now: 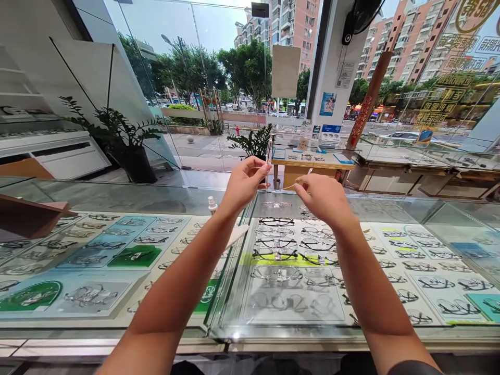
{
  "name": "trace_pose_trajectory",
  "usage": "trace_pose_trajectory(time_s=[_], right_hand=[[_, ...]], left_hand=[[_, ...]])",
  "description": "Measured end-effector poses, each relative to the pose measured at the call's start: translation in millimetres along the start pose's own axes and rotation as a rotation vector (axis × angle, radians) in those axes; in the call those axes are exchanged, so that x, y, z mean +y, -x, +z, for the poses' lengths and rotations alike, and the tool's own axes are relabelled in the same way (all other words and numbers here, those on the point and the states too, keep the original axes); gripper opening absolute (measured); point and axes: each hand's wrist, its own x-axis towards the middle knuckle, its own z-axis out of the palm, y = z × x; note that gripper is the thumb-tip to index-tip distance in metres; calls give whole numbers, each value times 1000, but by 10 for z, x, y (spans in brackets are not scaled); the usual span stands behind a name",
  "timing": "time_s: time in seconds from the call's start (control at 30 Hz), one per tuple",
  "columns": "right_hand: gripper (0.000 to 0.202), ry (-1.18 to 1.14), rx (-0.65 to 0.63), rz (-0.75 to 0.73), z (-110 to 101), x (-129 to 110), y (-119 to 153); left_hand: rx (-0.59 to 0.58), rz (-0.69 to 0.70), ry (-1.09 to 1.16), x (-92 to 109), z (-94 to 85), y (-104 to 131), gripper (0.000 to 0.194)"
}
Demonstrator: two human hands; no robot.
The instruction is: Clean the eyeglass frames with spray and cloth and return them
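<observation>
Both hands are raised over the far edge of a glass display case (230,333). My left hand (247,179) is closed in a pinch, its thumb and forefinger on a thin, clear or metallic piece that stands upright. My right hand (322,195) is closed too, its fingertips on a thin gold-coloured wire piece (289,186) that reaches toward the left hand. The two pieces look like parts of a pair of eyeglasses, but the lenses are hard to make out. Rows of eyeglasses (276,242) lie under the glass below.
A small white bottle (212,204) stands on the glass left of my forearm, near a pale flat strip (237,235). A brown tray-like object (31,216) is at the far left. Beyond the case are potted plants (133,161), a wooden table (297,169) and large windows.
</observation>
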Motion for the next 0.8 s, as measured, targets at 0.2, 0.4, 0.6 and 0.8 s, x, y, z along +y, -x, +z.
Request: trace_pose_trajectory(time_s=[0.2, 0.4, 0.6, 0.8], right_hand=[[33, -6, -138, 0, -14, 20, 25], [27, -107, -45, -22, 14, 9, -1], [45, -601, 120, -91, 218, -146, -70], [39, -869, 111, -78, 364, -197, -98]], left_hand=[[54, 37, 7, 1, -5, 1, 52], [23, 30, -8, -10, 26, 8, 53], [-51, 4, 51, 48, 123, 90, 53], [-104, -99, 147, 98, 156, 140, 50]])
